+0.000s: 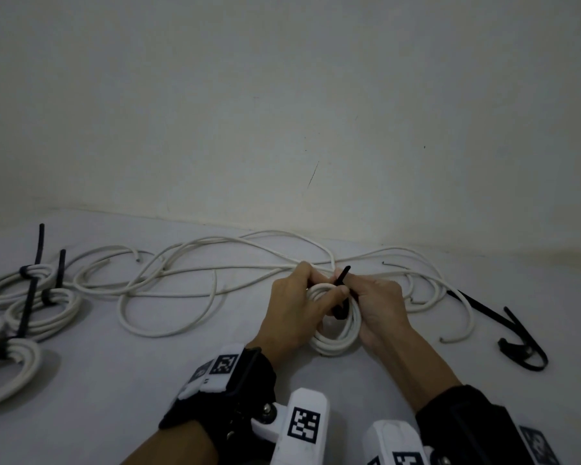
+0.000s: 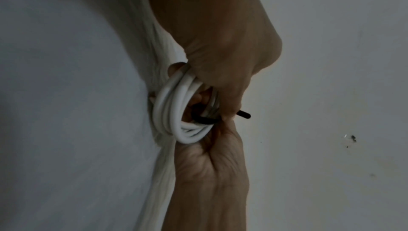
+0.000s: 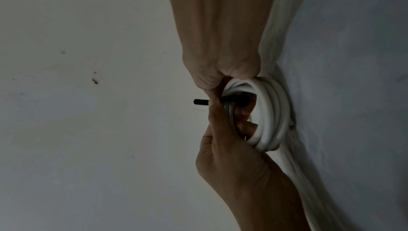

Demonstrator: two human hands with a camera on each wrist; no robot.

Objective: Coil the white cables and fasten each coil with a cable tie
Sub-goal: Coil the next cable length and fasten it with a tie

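1. A small round coil of white cable (image 1: 336,333) stands on a pale grey cloth-covered surface (image 1: 148,391), held between both hands near the middle of the head view.
2. The left hand (image 1: 292,310) grips the coil's left side, fingers curled through its opening and thumb lying across the top strands.
3. The right hand (image 1: 379,303) pinches a black cable tie (image 1: 342,280) between thumb and fingers; the tie loops around the coil's upper strands, its free tail sticking up past the knuckles.
4. In the left wrist view the tie (image 2: 205,118) wraps the strand bundle, its end poking out between the two hands.
5. Loose white cable (image 1: 182,273) sprawls behind the hands, along the wall.
6. Three tied white coils (image 1: 44,310) lie at the far left, black tie tails upright.
7. Spare black cable ties (image 1: 503,330) lie to the right.
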